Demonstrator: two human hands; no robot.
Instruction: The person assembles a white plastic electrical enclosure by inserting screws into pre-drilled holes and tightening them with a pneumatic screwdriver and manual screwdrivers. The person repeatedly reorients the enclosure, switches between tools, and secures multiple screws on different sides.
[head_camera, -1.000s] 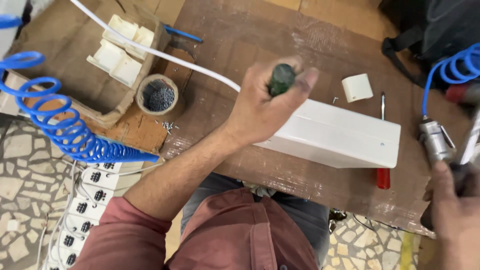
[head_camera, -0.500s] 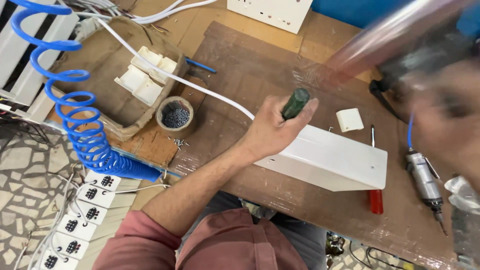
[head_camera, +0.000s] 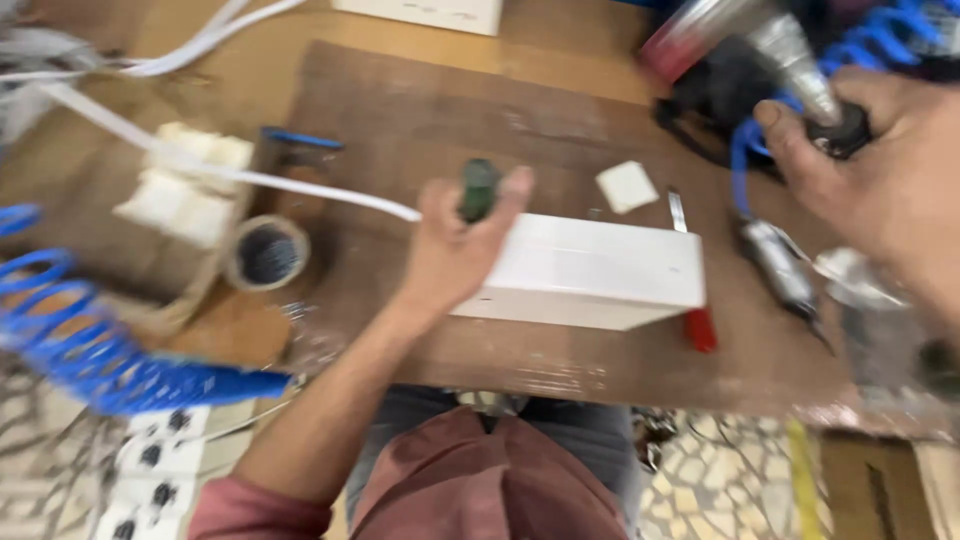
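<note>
Now, left hand (head_camera: 455, 255): closed round a dark green tool handle (head_camera: 478, 188), fist resting against the left end of the long white box (head_camera: 590, 272), near picture centre.
Right hand (head_camera: 885, 165): at 2 o'clock, blurred, clamped on the black grip of a metal air tool (head_camera: 790, 60) whose shiny barrel points toward 11 o'clock.
White box: lies flat on the brown desk (head_camera: 420, 120), long side running 9 to 3 o'clock.
Red-handled screwdriver (head_camera: 692, 290): just right of the box, blade toward 12 o'clock.
Second metal tool (head_camera: 785, 275): on the desk at 3 o'clock, beside the screwdriver.
Small white square piece (head_camera: 627, 186): above the box, apart from it.
White cable (head_camera: 250, 178): runs from 10 o'clock to the left hand.
Round cup of dark bits (head_camera: 266, 253): left of the hand, at 9 o'clock.
Blue coiled hose (head_camera: 90, 345): at 8 o'clock, hanging off the desk edge.
</note>
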